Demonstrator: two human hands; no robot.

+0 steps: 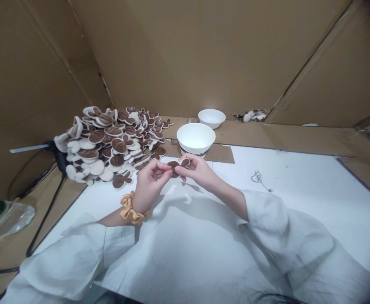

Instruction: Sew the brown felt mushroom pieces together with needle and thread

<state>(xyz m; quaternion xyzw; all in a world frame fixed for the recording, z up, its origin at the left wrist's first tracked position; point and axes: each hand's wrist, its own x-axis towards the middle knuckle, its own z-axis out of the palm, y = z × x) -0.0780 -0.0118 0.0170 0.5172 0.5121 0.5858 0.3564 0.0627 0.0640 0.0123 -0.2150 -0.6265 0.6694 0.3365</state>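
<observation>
Between my two hands is a small brown fabric piece with rounded lobes and a pale edge (173, 168), held above the white table (185, 236). My left hand (151, 181) pinches its left side between thumb and fingers. On the other side, my right hand (199, 173) grips the lobed end, with thumb in front and fingers behind. A yellow scrunchie (133, 209) circles my left wrist. To the left of my hands rises a large pile of similar brown-and-cream pieces (109, 143). One loose brown piece (121, 180) lies at the pile's near edge.
Just beyond my hands stands a white bowl (195, 138), with a second white bowl (212, 118) behind it. A tangle of dark thread (258, 177) lies on the right. Cardboard walls (203, 55) enclose the table; a plastic bottle (7, 215) and black cable (45, 215) are at left.
</observation>
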